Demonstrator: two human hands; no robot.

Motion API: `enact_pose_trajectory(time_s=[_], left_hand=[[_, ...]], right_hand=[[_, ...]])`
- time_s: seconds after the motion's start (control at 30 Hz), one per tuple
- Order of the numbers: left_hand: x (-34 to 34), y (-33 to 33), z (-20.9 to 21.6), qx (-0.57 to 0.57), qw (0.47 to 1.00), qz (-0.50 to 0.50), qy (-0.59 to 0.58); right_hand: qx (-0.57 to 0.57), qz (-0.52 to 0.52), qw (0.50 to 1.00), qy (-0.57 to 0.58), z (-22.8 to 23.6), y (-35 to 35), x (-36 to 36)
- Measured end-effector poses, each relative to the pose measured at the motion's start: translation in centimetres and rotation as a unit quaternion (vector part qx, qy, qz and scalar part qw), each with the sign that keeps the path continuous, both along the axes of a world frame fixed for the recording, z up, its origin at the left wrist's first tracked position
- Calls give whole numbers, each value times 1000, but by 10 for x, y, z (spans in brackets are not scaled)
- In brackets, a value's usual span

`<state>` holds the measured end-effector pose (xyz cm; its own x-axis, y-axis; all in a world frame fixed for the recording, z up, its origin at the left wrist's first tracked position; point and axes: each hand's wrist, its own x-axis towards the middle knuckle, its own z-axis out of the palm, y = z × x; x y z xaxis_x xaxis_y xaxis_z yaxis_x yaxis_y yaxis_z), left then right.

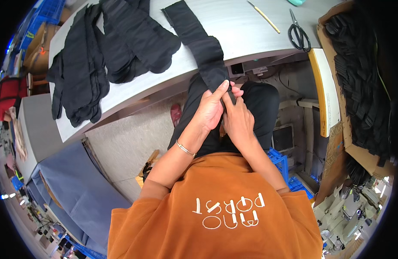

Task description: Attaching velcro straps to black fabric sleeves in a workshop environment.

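Observation:
A long black fabric strip (209, 54) runs from the table down over its front edge to my lap. At its near end my left hand (211, 107) pinches the cloth, thumb pressed on top. Close against it, my right hand (239, 118) also grips this end, its index finger laid along the fabric and other fingers curled under. What lies between the fingertips is partly hidden. Two stacks of black fabric pieces with rounded ends, one in the middle (136, 36) and one farther left (82, 71), lie on the table and overhang its edge.
Black-handled scissors (299, 36) and a thin pointed tool with a pale handle (265, 17) rest on the white table (240, 36). At right stands a cardboard box (343, 108) full of black strips. Blue cloth (80, 185) drapes at lower left; a blue crate (278, 162) sits beside me.

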<state>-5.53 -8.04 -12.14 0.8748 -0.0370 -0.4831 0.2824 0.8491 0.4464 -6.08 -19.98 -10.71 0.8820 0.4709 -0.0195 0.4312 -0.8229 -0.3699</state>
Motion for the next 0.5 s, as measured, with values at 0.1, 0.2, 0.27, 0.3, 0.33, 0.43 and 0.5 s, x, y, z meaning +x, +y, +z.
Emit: enact_pose_trajectory(time_s=[0.1,0.2,0.27,0.3,0.33,0.43,0.5], left_hand=[[5,-1,5,-17,999,-22,-22],[3,0,2,0,999,-34,-14],[3,6,8,-51,999,-9,3],[3,10,10,-102,994,16,20],[5,11,12,-118,992,25,29],[2,-1,11,-14,999,24,31],[2,-11,5,34,999,39,2]], right_hand=[[-14,-10,1000,1,0,12,20],[-34,-21,998,49,10,7,23],[-26,20,999,-11,15,-6,13],[-55,27,997,-44,17,-8,7],[-56,29,997,-42,18,-11,-1],[-114,-6,992,-43,13,-8,-16],[-83,-14,994,-67,-1,-1,-2]])
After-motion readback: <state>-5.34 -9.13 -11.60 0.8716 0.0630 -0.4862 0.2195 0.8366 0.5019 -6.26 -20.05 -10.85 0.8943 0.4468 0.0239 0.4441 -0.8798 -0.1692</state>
